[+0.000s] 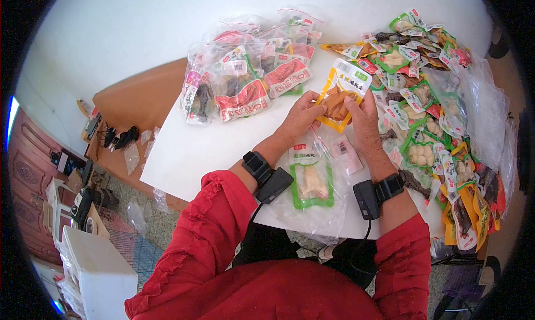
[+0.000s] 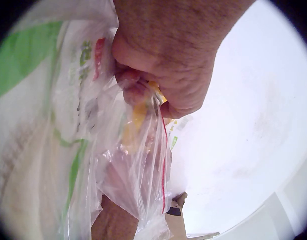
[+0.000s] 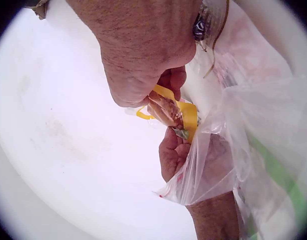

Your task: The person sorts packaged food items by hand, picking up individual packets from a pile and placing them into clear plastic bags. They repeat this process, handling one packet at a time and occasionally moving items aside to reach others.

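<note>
Both hands hold a yellow-edged snack pouch (image 1: 336, 104) above the white table, its brown contents showing through the clear front. My left hand (image 1: 301, 116) grips its left edge. On the opposite edge my right hand (image 1: 365, 125) pinches it, thumb on the front. Below the hands lies a clear zip bag (image 1: 337, 208) with a green-edged pouch (image 1: 311, 185) of pale food inside. A small pink packet (image 1: 346, 154) lies beside that pouch. In the left wrist view, the zip bag's red-lined mouth (image 2: 164, 155) bunches up right at the left hand's fingers.
Several filled zip bags (image 1: 237, 83) stand at the table's back left. A large heap of loose food pouches (image 1: 421, 122) covers the right side, with clear plastic bags (image 1: 485, 108) along its outer edge. A brown bench (image 1: 142, 91) is beyond the table's left edge.
</note>
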Motion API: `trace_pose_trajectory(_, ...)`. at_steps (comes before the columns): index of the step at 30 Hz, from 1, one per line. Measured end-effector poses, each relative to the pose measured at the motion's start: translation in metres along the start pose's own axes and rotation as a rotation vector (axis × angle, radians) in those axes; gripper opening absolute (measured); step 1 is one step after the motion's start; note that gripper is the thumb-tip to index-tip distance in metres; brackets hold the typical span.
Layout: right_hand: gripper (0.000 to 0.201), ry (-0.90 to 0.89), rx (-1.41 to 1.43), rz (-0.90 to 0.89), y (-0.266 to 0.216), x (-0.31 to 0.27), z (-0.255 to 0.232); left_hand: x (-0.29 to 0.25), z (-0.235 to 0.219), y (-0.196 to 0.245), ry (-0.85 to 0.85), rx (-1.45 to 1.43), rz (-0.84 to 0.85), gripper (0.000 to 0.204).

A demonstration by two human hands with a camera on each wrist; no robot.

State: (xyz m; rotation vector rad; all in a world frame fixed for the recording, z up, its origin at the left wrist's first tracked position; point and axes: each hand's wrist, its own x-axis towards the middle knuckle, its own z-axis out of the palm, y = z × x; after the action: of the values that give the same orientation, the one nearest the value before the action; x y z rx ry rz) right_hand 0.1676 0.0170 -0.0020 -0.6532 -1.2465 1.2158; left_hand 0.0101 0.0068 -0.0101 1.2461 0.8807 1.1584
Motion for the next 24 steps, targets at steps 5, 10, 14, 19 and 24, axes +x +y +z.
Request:
trace_pose_trajectory(5, 0.035, 0.002, 0.006, 0.015, -0.0008, -0.0003, 0.0006, 0.0011, -0.0010, -0.0023, 0.001, -0.008, 0.005, 0.014)
trace_pose_trajectory(10, 0.035, 0.003, 0.006, 0.010, -0.0007, -0.0004, 0.0009, -0.0001, 0.0000, -0.0011, 0.003, -0.007, 0.002, 0.015)
trace_pose_trajectory(14, 0.025, 0.036, 0.028, -0.042, 0.0015, 0.0008, 0.0029, -0.0001, -0.0001, -0.0009, 0.002, -0.011, -0.001, 0.015)
trace_pose_trajectory(19, 0.025, 0.058, 0.031, -0.025, -0.0051, -0.0022, 0.0053, -0.0002, -0.0002, -0.0009, -0.002, -0.017, 0.005, 0.015)
trace_pose_trajectory(24, 0.021, 0.093, -0.009, 0.020, -0.0035, -0.0006, 0.0005, -0.0002, -0.0013, 0.0003, 0.018, 0.003, -0.020, 0.018)
